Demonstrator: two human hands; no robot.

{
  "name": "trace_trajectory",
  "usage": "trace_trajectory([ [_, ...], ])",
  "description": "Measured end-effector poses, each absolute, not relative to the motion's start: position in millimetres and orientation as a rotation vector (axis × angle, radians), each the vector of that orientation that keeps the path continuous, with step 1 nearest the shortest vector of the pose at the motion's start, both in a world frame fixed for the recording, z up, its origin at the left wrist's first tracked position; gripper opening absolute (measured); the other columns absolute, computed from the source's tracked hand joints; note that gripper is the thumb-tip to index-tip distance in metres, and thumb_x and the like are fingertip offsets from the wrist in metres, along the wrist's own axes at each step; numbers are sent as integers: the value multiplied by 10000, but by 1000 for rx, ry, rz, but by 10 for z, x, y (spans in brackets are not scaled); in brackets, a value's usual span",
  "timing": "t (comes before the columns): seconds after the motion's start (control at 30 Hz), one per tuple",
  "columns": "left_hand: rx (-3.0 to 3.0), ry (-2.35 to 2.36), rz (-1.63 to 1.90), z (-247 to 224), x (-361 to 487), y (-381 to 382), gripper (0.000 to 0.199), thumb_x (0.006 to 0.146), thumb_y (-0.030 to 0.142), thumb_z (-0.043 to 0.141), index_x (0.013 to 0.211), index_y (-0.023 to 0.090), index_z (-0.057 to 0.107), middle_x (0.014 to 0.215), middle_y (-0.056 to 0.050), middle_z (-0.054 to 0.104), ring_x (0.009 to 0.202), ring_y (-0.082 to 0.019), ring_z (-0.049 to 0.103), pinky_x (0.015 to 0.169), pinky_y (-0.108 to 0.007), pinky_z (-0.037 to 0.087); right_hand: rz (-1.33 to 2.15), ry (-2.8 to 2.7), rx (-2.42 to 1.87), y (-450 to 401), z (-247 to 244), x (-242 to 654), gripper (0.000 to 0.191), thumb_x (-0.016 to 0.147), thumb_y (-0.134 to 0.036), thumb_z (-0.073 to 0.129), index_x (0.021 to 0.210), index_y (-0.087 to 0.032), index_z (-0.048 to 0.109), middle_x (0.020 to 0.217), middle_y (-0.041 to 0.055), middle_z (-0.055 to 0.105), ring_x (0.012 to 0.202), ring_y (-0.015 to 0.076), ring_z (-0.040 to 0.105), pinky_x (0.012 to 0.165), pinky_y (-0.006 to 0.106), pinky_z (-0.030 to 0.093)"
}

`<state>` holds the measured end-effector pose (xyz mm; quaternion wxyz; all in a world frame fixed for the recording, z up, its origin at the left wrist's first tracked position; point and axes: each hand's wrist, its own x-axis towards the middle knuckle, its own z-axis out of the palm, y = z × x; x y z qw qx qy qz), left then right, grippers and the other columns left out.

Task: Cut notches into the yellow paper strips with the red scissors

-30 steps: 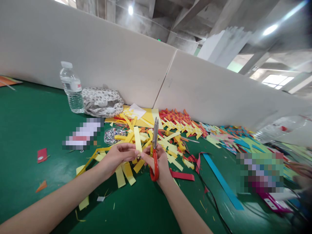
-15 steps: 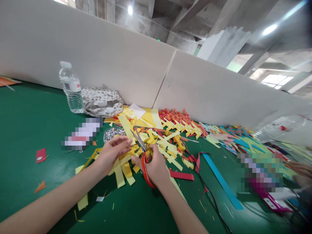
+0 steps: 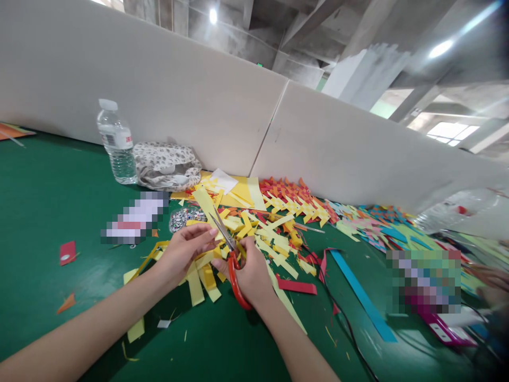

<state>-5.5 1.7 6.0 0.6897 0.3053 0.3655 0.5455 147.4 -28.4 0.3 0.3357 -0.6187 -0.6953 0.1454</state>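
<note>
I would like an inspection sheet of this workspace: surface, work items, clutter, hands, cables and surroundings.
Surface: green table top, small paper scraps on it; spills: nothing seen.
Job's things: light yellow paper strip; red-handled metal scissors, blades slightly apart.
Clutter: heap of loose yellow paper strips; long blue paper strip at right.
Hands: left hand holds the light strip; right hand holds the scissors.
Cables: thin black cable right of the hands; contact with them: nothing seen.
Surroundings: clear plastic bottle, upright, before white partition.

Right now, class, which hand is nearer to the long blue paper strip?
Right. The right hand, holding scissors, is left of the strip; the left hand is farther left.
</note>
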Motion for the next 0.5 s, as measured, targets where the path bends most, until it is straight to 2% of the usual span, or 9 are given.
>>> trace_trajectory([
  [0.27, 688, 802, 1207, 55, -60, 17, 159, 581, 214, 722, 708, 159, 645, 652, 24, 656, 566, -71, 617, 589, -144, 492, 367, -1825, -1590, -289, 18, 1467, 328, 610, -374, 615, 714, -217, 347, 528, -81, 403, 456, 90, 376, 430, 194, 272],
  [0.5, 672, 795, 1207, 39, -54, 21, 153, 585, 208, 722, 703, 156, 640, 647, 27, 655, 567, -71, 620, 584, -136, 495, 393, -1799, -1557, -296, 29, 1447, 320, 603, -366, 619, 687, -216, 349, 501, -87, 390, 431, 81, 359, 413, 185, 273],
])
